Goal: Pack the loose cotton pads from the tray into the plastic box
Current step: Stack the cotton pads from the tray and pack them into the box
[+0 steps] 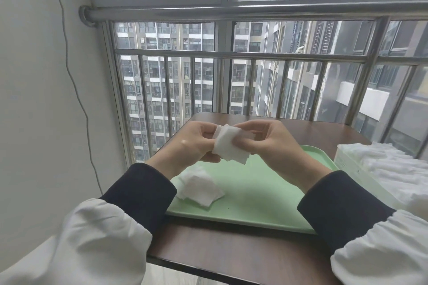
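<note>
Above the pale green tray (254,194), both hands hold a small stack of white square cotton pads (225,146). My left hand (192,143) grips the stack's left edge with curled fingers. My right hand (273,141) pinches its right side, thumb on top. A loose heap of more cotton pads (200,186) lies on the tray's left part, below my left wrist. The clear plastic box (352,166) stands at the right edge of the table, filled with white pads (393,164).
The tray sits on a dark brown table (231,245) against a window with steel railing bars (231,55). A white wall with a thin hanging cable (76,90) is on the left. The table's near edge runs below the tray.
</note>
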Motion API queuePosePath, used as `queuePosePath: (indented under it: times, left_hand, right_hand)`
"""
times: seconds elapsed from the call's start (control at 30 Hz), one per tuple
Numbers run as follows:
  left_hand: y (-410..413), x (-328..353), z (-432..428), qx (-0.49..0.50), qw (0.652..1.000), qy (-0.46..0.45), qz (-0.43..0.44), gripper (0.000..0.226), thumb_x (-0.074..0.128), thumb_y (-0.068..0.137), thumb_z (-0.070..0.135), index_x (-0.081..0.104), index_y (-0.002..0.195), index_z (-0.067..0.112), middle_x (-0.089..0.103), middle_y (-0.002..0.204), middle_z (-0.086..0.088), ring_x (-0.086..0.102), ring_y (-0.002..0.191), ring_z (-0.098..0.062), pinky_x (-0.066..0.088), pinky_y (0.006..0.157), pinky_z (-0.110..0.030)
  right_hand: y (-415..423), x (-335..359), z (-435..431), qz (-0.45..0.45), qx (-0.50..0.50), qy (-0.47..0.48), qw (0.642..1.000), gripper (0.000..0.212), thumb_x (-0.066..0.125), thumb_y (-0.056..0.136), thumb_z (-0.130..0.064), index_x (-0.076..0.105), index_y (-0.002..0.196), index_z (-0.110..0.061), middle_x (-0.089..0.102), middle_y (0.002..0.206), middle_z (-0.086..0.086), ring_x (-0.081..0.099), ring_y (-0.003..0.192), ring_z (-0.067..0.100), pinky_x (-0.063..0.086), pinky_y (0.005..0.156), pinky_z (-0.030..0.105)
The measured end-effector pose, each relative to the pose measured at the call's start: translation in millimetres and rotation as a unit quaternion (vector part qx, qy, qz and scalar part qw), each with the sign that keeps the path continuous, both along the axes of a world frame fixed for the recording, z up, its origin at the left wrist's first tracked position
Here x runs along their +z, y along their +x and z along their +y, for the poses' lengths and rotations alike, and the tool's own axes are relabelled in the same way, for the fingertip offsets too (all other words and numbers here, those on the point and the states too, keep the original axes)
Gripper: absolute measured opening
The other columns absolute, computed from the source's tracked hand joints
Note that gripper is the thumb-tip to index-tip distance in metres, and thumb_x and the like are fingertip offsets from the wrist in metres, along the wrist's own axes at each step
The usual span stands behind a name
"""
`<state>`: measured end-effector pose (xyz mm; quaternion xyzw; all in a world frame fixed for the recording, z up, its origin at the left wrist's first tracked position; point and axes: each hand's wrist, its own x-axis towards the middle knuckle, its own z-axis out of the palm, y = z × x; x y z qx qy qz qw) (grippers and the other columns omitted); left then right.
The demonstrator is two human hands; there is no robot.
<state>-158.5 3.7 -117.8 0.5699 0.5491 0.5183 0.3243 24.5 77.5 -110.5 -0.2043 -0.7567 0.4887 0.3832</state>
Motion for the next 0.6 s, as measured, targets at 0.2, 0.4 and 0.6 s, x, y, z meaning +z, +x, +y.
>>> queuePosePath:
  times: [0.2, 0.4, 0.6]
  left_hand:
    - [1.9, 0.4, -3.4, -0.05, 0.999, -0.009, 0.018, 0.021, 0.065, 0.099, 0.014, 0.073, 0.118, 0.018, 0.079, 0.098, -0.006, 0.076, 0.091, -0.02, 0.061, 0.072, -0.026]
    - [2.1, 1.5, -5.3, -0.091, 0.995, -0.023, 0.022, 0.033, 0.058, 0.099, 0.0, 0.068, 0.126, 0.016, 0.077, 0.108, -0.006, 0.074, 0.102, -0.021, 0.062, 0.078, -0.03]
    - [-0.7, 0.0, -4.2, -0.111, 0.993, -0.022, 0.016, 0.041, 0.055, 0.097, -0.007, 0.065, 0.131, 0.014, 0.076, 0.113, -0.009, 0.072, 0.107, -0.023, 0.061, 0.083, -0.033]
  right_hand:
    - [0.0, -1.1, 2.3, -0.029, -0.064, 0.038, 0.997, 0.023, 0.081, 0.08, -0.004, 0.075, 0.099, -0.017, 0.074, 0.099, 0.012, 0.07, 0.081, 0.03, 0.059, 0.073, 0.028]
    - [-1.1, -4.2, 4.2, -0.054, -0.109, 0.099, 0.988, 0.019, 0.084, 0.079, -0.012, 0.072, 0.091, -0.021, 0.066, 0.088, 0.001, 0.06, 0.063, 0.013, 0.046, 0.055, 0.016]
    - [-3.1, -7.4, 7.4, -0.088, -0.156, 0.17, 0.969, 0.019, 0.083, 0.08, -0.023, 0.068, 0.091, -0.025, 0.066, 0.09, -0.004, 0.06, 0.068, 0.016, 0.045, 0.059, 0.02]
